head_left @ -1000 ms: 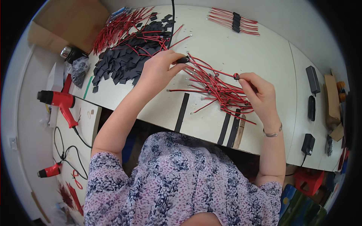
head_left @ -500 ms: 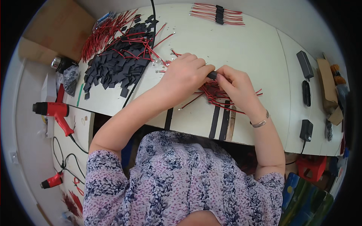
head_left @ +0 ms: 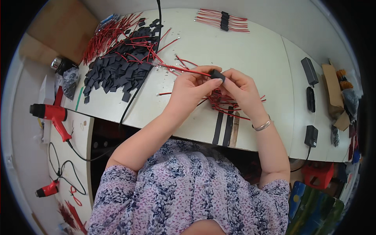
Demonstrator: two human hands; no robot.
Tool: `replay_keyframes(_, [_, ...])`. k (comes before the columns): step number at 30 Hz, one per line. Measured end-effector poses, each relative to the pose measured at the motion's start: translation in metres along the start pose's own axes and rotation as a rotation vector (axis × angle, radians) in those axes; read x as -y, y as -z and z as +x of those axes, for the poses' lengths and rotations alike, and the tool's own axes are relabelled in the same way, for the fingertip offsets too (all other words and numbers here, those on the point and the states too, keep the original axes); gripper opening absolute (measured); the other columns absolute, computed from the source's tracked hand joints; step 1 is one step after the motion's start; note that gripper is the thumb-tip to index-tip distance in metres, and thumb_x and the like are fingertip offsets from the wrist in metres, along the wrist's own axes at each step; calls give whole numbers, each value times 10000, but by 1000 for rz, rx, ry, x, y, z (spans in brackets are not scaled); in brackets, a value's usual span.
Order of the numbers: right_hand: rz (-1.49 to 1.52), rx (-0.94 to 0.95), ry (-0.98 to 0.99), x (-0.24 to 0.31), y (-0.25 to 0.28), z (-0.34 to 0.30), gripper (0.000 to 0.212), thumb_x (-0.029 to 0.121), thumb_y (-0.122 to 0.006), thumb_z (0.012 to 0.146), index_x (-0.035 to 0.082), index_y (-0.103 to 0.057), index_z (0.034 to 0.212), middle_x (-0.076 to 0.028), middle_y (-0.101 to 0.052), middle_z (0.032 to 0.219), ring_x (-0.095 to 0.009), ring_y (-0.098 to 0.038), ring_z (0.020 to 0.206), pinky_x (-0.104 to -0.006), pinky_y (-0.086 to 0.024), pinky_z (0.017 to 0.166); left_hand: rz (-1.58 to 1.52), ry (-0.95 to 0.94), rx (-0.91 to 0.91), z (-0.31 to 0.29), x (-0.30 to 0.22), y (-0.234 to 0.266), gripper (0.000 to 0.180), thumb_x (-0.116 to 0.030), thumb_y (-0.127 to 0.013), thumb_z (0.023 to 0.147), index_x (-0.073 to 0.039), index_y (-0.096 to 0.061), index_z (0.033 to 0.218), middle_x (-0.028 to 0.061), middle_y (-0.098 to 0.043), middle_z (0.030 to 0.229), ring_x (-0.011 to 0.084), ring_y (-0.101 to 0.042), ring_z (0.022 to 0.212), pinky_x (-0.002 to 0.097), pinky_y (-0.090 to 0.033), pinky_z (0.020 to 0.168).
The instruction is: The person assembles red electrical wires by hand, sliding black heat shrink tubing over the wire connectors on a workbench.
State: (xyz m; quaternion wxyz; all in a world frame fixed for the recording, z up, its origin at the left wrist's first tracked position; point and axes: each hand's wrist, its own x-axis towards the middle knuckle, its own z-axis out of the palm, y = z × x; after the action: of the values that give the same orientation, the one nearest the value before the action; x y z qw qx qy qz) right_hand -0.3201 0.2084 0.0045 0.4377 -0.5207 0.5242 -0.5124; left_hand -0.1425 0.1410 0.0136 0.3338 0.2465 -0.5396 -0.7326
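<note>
In front of my chest, both hands meet at a short black heat-shrink tube [head_left: 216, 75]. Thumb and fingers of my left hand [head_left: 192, 86] are closed on its left end. From that end a red wire [head_left: 184, 70] runs out to the left, above the hand. My right hand [head_left: 243, 89] pinches the tube's right end; its fingertips partly hide it. Beneath the hands lies a tangle of red wires [head_left: 216, 102] on the white table. A large pile of flat black tube pieces [head_left: 117, 70] spreads to the left, with loose red wires across it.
Wires with black sleeves [head_left: 224, 21] lie in a row at the far edge. Black strips [head_left: 228, 127] and a worn wooden stick [head_left: 235, 129] are near the front edge. Red heat guns [head_left: 55, 113] rest at left. Black power adapters [head_left: 310, 70] sit at right beside a cardboard box [head_left: 333, 90].
My left hand has turned and lowered, and its thumb now presses the black tube. A red wire now shows leading into the tube from the left. The right hand stays at the tube.
</note>
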Motion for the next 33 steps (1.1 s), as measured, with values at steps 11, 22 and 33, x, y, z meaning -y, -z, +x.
replay_keyframes(11, [182,-61,-55,1,6,0,127,97,-562,1015,-9,-629,1031,13,-625,873,-41,-567,760,-200,-483,702,512,-439,-9,15,11,-6,231,-30,-703,887,1,-683,1115,72,-653,974,120,-650,832,247,-536,706])
replay_keyframes(22, [90,-79,-59,-6,8,3,128,105,-570,1014,-6,-635,1016,17,-619,829,-32,-559,737,-187,-463,669,316,-299,43,24,22,-1,222,-16,-664,916,23,-662,1134,80,-639,1025,130,-679,839,240,-554,742])
replay_keyframes(33, [-810,-424,472,15,49,69,96,37,-630,928,26,-652,1020,-59,-625,800,-149,-565,626,-253,-454,592,361,-173,62,26,19,6,337,-84,-729,873,-27,-644,1195,14,-572,830,75,-523,664,233,-456,606])
